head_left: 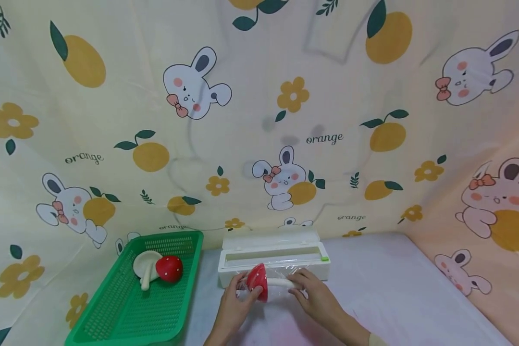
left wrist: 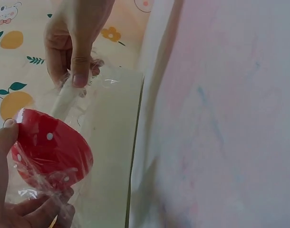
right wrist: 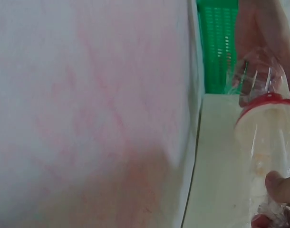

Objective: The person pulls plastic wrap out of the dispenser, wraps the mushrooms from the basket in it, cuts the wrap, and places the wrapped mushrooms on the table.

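A red-capped toy mushroom (head_left: 256, 282) with white dots and a pale stem is held sideways over the table, wrapped in clear cling film (left wrist: 38, 183). My left hand (head_left: 235, 305) grips the cap through the film, thumb against its rim. At the stem's end, my right hand (head_left: 317, 298) pinches the stem and gathered film between thumb and fingers. In the right wrist view the film (right wrist: 266, 71) bunches beyond the cap, and the cap's pale underside (right wrist: 268, 128) shows. Just behind the hands stands a white cling film dispenser box (head_left: 228, 276), its lid (head_left: 270, 238) raised.
On the left is a green plastic basket (head_left: 131, 307), with another red-capped mushroom (head_left: 169, 268) and a pale mushroom underside with stem (head_left: 146, 269) in it. A green slider (head_left: 325, 259) sits at the dispenser's right end. A patterned cloth (head_left: 251, 120) hangs behind the table.
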`<action>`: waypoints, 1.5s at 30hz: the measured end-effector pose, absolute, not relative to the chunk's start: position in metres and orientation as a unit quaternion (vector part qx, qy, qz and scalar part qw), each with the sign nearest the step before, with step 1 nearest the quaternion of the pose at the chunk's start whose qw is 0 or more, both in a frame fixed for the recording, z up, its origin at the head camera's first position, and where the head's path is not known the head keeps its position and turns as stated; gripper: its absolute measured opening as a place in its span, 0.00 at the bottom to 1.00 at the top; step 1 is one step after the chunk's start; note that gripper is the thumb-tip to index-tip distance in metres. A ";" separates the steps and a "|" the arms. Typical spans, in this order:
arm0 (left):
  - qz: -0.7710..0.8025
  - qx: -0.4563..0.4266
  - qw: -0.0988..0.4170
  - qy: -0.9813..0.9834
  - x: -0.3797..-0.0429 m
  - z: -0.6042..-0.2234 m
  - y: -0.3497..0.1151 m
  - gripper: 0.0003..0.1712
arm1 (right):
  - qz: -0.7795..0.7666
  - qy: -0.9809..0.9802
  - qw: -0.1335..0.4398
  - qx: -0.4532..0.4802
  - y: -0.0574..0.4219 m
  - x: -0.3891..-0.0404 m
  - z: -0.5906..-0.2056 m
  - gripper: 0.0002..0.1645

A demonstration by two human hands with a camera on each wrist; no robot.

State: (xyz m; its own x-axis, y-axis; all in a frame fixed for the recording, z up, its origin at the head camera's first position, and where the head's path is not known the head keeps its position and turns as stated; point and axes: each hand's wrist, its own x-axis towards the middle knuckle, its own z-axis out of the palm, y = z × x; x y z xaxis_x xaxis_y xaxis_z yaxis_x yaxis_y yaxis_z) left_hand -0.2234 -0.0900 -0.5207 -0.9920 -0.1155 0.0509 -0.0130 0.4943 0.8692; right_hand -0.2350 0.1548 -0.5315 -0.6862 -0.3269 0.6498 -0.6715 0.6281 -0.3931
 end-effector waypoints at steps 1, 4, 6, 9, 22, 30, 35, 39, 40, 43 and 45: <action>-0.507 0.030 0.050 -0.860 -0.224 -0.521 -0.091 0.49 | 0.319 -0.859 0.273 0.293 0.155 -0.236 -0.532 0.22; -0.523 -0.003 0.043 -0.851 -0.224 -0.522 -0.097 0.47 | 0.319 -0.858 0.270 0.300 0.155 -0.238 -0.532 0.20; -0.522 -0.027 0.037 -0.852 -0.225 -0.523 -0.101 0.46 | 0.315 -0.859 0.266 0.303 0.156 -0.240 -0.532 0.19; -0.505 -0.050 0.039 -0.861 -0.227 -0.527 -0.107 0.48 | 0.311 -0.865 0.254 0.302 0.157 -0.245 -0.531 0.20; -0.476 -0.081 0.095 -0.871 -0.248 -0.532 -0.110 0.45 | 0.348 -0.874 0.196 0.275 0.160 -0.259 -0.517 0.14; -0.466 -0.015 0.080 -0.881 -0.256 -0.514 -0.098 0.46 | 0.366 -0.874 0.169 0.272 0.161 -0.265 -0.510 0.22; -0.463 -0.020 0.092 -0.881 -0.261 -0.506 -0.099 0.46 | 0.357 -0.885 0.153 0.256 0.161 -0.268 -0.501 0.27; -0.476 -0.027 0.103 -0.873 -0.263 -0.501 -0.099 0.44 | 0.346 -0.886 0.169 0.258 0.163 -0.271 -0.492 0.24; -0.479 -0.026 0.105 -0.871 -0.264 -0.499 -0.098 0.44 | 0.345 -0.885 0.172 0.261 0.163 -0.271 -0.490 0.24; -0.492 -0.021 0.106 -0.864 -0.264 -0.493 -0.097 0.43 | 0.346 -0.886 0.169 0.258 0.164 -0.273 -0.482 0.27; -0.501 -0.020 0.105 -0.859 -0.265 -0.489 -0.096 0.42 | 0.346 -0.887 0.169 0.255 0.165 -0.274 -0.477 0.27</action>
State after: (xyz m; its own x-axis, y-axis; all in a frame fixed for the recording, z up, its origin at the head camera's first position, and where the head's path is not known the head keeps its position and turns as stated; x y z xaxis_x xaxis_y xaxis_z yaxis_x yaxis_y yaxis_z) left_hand -0.2651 -0.0961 -0.4888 -0.9773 -0.0712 0.1996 0.1387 0.4972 0.8565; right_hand -0.2745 0.1655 -0.4766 -0.8137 -0.3348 0.4753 -0.5683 0.6304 -0.5289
